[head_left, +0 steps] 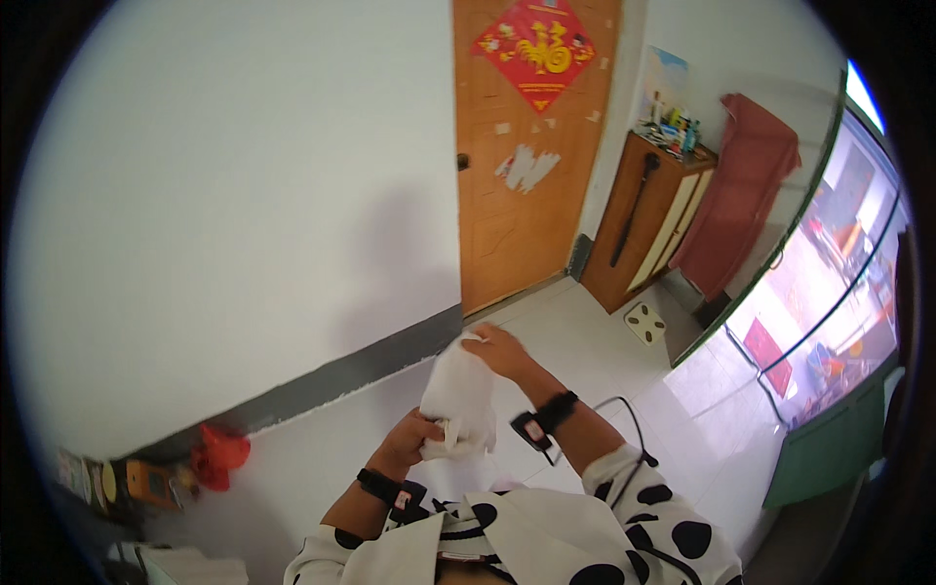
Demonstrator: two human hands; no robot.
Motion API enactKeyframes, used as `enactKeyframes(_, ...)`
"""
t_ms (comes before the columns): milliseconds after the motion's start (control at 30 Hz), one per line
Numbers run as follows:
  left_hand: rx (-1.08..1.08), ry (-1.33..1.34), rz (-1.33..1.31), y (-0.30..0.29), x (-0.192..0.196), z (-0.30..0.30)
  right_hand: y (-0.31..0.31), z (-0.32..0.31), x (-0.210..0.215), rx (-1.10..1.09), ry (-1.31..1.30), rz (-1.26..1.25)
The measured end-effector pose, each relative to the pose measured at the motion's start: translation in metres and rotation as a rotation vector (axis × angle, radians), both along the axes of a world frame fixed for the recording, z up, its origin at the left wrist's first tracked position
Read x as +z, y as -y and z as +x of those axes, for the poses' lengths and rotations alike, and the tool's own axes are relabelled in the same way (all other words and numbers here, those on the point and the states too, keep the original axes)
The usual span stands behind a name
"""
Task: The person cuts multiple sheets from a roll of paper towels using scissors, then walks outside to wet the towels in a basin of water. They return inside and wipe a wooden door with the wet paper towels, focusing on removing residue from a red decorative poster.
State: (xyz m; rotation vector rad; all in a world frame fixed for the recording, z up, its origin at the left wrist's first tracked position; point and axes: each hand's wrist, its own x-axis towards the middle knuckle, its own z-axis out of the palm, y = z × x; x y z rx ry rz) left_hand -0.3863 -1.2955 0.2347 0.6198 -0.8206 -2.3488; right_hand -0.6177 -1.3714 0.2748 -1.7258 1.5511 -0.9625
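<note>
Both hands hold a crumpled white cloth (pixel 456 398) up in front of me, above the pale tiled floor. My left hand (pixel 408 439) grips its lower edge, fingers closed on the fabric. My right hand (pixel 499 351) pinches the top of the cloth, held higher and farther out. Each wrist wears a black band with a small device. My sleeves are white with large black spots.
A white wall with a dark grey base strip runs on the left. An orange wooden door (pixel 526 146) with a red decoration stands ahead, beside a wooden cabinet (pixel 655 219), a hanging red cloth (pixel 741 190) and a floor scale (pixel 644 323). Red object (pixel 220 453) and small items lie lower left.
</note>
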Motion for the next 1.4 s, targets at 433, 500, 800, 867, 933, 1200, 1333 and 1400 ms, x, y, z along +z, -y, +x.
enactKeyframes(433,-0.101,-0.198,0.083,0.217,-0.079,-0.249,0.050,-0.166,-0.047,-0.096,-0.246,-0.428)
enactKeyframes(500,-0.163,-0.251,0.245,0.258,-0.088,-0.272,0.091,-0.192,-0.057,-0.144,-0.235,-0.483)
enactKeyframes(800,-0.045,-0.076,0.355,0.440,-0.051,-0.353,0.260,-0.299,-0.035,-0.353,0.550,-0.013)
enactKeyframes(867,-0.031,0.061,0.274,0.473,-0.045,-0.358,0.302,-0.324,-0.018,-0.332,0.828,-0.144)
enactKeyframes(933,-0.009,0.140,0.182,0.504,-0.045,-0.359,0.348,-0.351,0.004,-0.300,0.868,-0.158)
enactKeyframes(1200,0.037,1.188,-1.088,0.586,-0.077,-0.333,0.568,-0.408,0.127,0.221,0.590,-0.356)
enactKeyframes(1333,0.073,1.610,-0.952,0.608,-0.075,-0.328,0.648,-0.426,0.223,0.327,0.108,-0.669)
enactKeyframes(1400,0.196,1.711,-0.741,0.613,-0.068,-0.332,0.688,-0.430,0.276,0.380,0.059,-0.947)
